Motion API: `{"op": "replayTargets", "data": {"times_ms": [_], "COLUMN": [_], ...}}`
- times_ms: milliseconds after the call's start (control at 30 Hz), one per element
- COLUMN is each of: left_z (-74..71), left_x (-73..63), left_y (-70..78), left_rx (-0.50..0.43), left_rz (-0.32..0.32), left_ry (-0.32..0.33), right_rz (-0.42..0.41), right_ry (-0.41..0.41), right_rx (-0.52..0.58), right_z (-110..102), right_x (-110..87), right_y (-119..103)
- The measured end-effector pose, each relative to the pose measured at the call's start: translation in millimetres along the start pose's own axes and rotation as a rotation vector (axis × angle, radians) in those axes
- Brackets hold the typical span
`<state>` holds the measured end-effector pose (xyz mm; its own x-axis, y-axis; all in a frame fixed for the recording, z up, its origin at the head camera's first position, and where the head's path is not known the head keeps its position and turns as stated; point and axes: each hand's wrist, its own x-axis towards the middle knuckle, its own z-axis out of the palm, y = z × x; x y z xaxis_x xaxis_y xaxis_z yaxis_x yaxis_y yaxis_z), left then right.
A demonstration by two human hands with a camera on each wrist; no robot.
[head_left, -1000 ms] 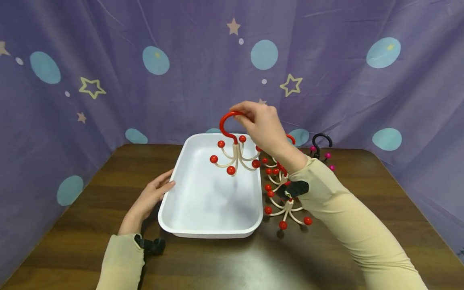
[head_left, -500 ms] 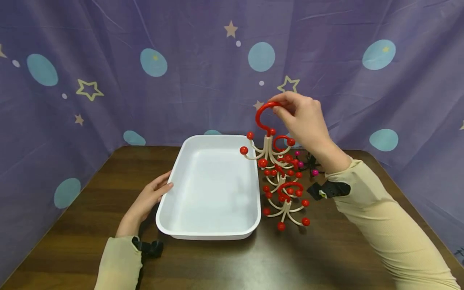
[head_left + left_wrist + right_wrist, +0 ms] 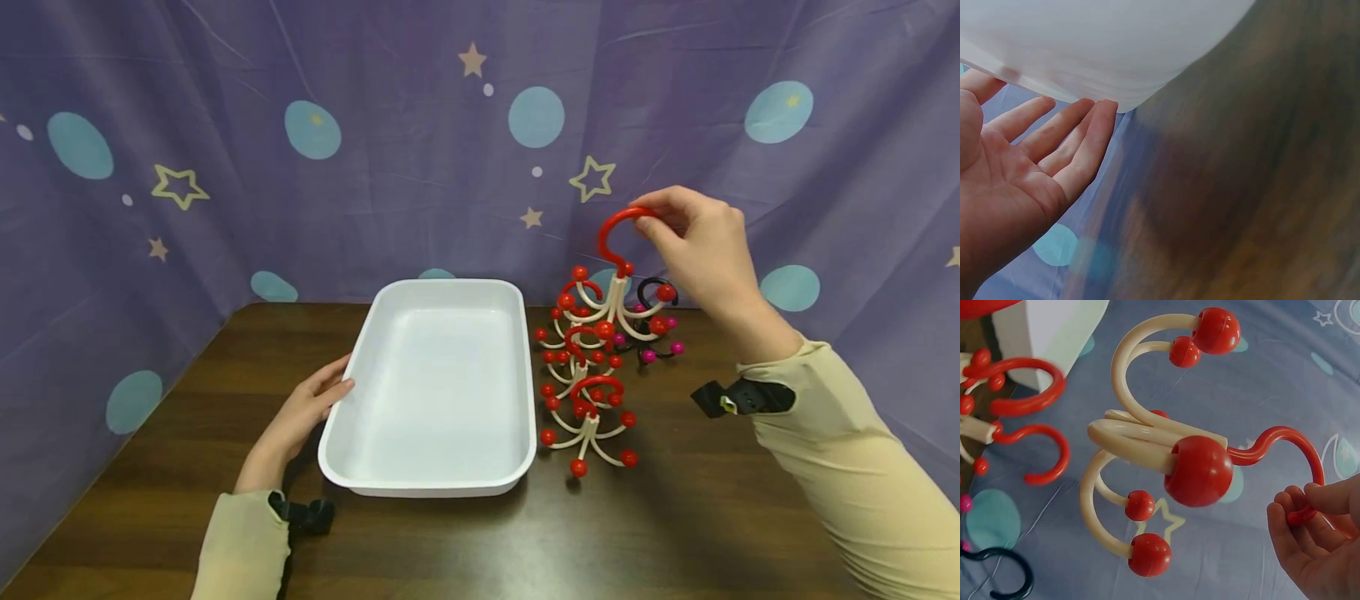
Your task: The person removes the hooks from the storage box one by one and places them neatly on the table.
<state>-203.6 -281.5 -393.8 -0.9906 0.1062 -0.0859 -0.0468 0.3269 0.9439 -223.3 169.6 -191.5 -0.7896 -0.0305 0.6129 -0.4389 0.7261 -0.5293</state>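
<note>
My right hand (image 3: pixel 708 250) pinches the end of the red hook on a multi-arm hanger (image 3: pixel 617 287), whose cream arms curve up to red balls. It is held up in the air behind and right of the tray. In the right wrist view, thumb and fingers close on the hook tip of this hanger (image 3: pixel 1166 434). On the left, my left hand (image 3: pixel 300 417) touches the side rim of a white tray (image 3: pixel 427 486). The left wrist view shows this hand (image 3: pixel 1035 150) with nearly straight fingers, their tips at the tray's edge (image 3: pixel 1104 81).
Beside the tray's right wall stand several similar red-and-cream hangers, the nearest hanger (image 3: pixel 591 429) toward the front. Behind them is a black hanger (image 3: pixel 643 329) with pink balls, partly hidden by the held one. A purple patterned curtain (image 3: pixel 420 192) hangs behind the wooden table (image 3: pixel 420 550).
My right hand has carried the hanger rightward, from above the tray to above the standing hangers. My left hand stays at the tray's left rim.
</note>
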Motion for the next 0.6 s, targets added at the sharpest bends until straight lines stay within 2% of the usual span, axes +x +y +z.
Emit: {"op": "replayTargets", "data": {"times_ms": [600], "left_z": [0.4], "left_x": [0.4], "left_y": [-1.1], "left_rx": [-0.008], "left_rz": [0.010], "left_ry": [0.001], "right_rz": [0.032], "right_ry": [-0.012], "right_rx": [-0.070], "right_z": [-7.1], "right_x": [-16.5], "right_y": [43.0]}}
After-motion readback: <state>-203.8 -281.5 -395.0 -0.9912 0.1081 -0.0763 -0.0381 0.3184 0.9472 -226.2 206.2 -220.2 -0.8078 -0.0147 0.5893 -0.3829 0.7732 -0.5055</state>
